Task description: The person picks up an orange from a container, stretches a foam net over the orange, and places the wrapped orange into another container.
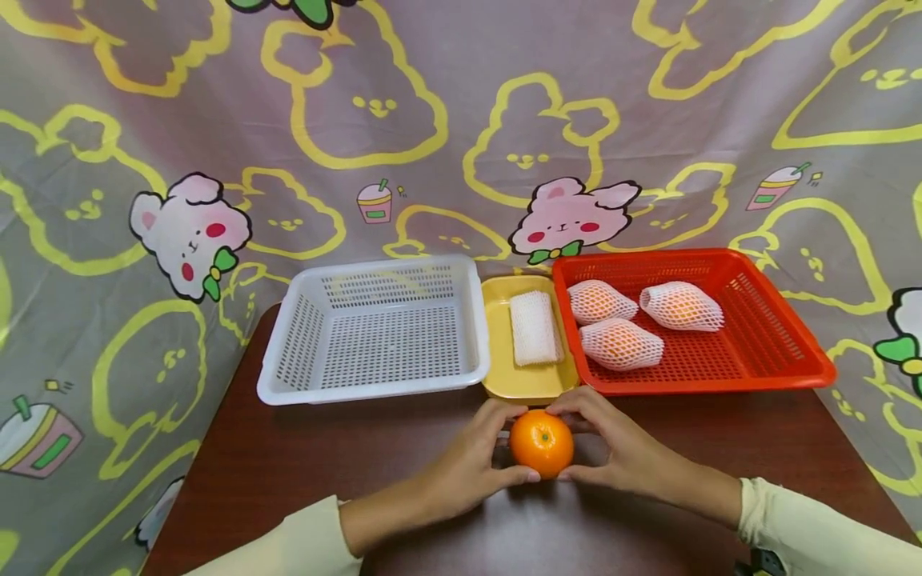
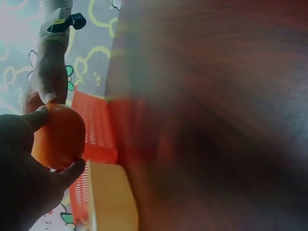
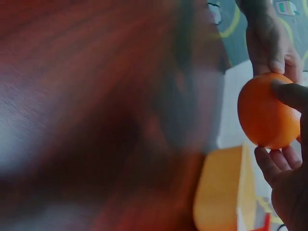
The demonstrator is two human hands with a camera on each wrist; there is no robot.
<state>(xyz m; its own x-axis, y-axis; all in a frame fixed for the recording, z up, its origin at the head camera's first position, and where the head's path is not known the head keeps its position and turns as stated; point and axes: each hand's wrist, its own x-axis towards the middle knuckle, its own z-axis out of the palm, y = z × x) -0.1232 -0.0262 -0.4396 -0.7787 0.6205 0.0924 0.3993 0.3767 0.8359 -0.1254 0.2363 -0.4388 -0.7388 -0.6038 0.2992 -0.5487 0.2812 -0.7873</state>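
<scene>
An orange [image 1: 542, 444] is held in front of the yellow tray, between both hands. My left hand [image 1: 479, 460] grips its left side, thumb at the near edge and fingers toward the far edge. From the opposite side my right hand [image 1: 615, 450] holds it in the same way. The left wrist view has the orange [image 2: 60, 137] pinched between thumb and fingers above the dark table. In the right wrist view, the right thumb lies on the orange [image 3: 264, 110] and the other fingertips touch its opposite side.
A white basket [image 1: 389, 390] stands at the back left. Beside it, the yellow tray [image 1: 499, 352] holds white foam net sleeves [image 1: 535, 328]. In the red basket [image 1: 778, 352] at the right lie three net-wrapped oranges [image 1: 621, 344]. A patterned cloth [image 1: 446, 120] hangs behind the brown table [image 1: 288, 464].
</scene>
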